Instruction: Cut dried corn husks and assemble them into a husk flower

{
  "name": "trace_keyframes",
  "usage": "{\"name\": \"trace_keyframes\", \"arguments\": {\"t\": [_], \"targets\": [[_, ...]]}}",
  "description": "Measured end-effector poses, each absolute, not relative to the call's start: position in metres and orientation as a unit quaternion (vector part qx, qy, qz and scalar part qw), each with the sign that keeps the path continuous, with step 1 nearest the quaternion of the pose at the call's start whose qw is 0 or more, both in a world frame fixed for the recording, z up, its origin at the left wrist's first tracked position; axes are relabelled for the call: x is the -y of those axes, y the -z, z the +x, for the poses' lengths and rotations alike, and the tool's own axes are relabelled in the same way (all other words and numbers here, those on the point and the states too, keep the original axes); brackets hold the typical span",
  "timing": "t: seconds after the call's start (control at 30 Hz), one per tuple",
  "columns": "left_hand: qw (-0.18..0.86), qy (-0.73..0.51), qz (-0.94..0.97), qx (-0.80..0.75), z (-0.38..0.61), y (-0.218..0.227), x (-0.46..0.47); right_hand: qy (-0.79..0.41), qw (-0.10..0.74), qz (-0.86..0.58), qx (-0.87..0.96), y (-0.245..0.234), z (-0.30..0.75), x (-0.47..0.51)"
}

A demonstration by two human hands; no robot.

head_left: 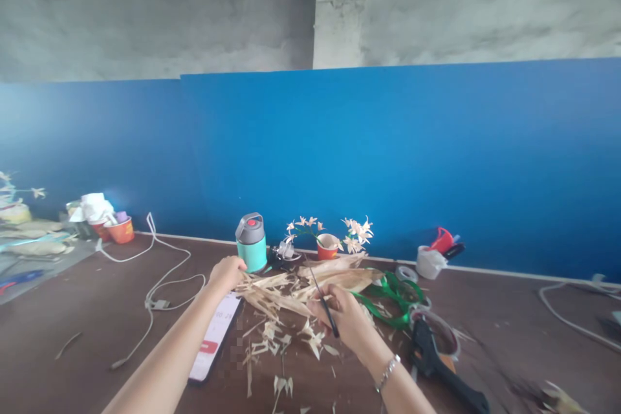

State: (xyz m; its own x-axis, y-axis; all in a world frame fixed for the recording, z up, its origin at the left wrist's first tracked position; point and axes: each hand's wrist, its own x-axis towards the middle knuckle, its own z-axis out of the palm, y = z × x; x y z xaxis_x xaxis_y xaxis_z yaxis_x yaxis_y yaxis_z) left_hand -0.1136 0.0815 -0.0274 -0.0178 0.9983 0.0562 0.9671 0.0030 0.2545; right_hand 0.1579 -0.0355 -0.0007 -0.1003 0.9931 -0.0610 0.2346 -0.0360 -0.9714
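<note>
My left hand (227, 274) is closed at the left end of a heap of pale dried corn husks (277, 291), its fingertips on the husk strips. In my right hand (344, 315) is a slim pointed tool (326, 310) with a black handle; its tip points up and away, over the husks. Whether it is scissors or tweezers I cannot tell. The right fingertips are close to the husk heap and partly hidden. Small husk flowers (314, 339) and scraps lie on the table below the hands. A phone (213, 339) lies beneath my left forearm.
Behind the husks stand a turquoise flask (251, 251) and a red paper cup (326, 247) beside husk flower sprays (358, 233). To the right are green ribbon (395, 301), tape rolls (439, 330) and a black glue gun (444, 369). White cables (167, 272) trail at left.
</note>
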Motion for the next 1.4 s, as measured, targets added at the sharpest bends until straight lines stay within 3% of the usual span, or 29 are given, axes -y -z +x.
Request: {"name": "trace_keyframes", "arguments": {"t": [0.37, 0.73, 0.9, 1.17, 1.4], "targets": [[-0.028, -0.086, 0.766, -0.636, -0.119, 0.026, -0.079, -0.499, 0.410, -0.529, 0.550, 0.003, 0.154, 0.037], [-0.143, -0.171, 0.794, -0.566, -0.110, -0.027, -0.055, -0.466, 0.402, -0.541, 0.573, -0.001, 0.158, 0.037], [-0.141, -0.224, 0.750, -0.606, -0.104, -0.043, -0.048, -0.480, 0.406, -0.544, 0.556, -0.001, 0.158, 0.036], [-0.157, -0.415, 0.718, -0.536, -0.060, -0.036, -0.019, -0.541, 0.545, -0.465, 0.441, -0.003, 0.158, 0.034], [-0.173, -0.422, 0.774, -0.439, 0.004, 0.010, 0.015, -0.587, 0.619, -0.393, 0.344, 0.001, 0.149, 0.037]]}}
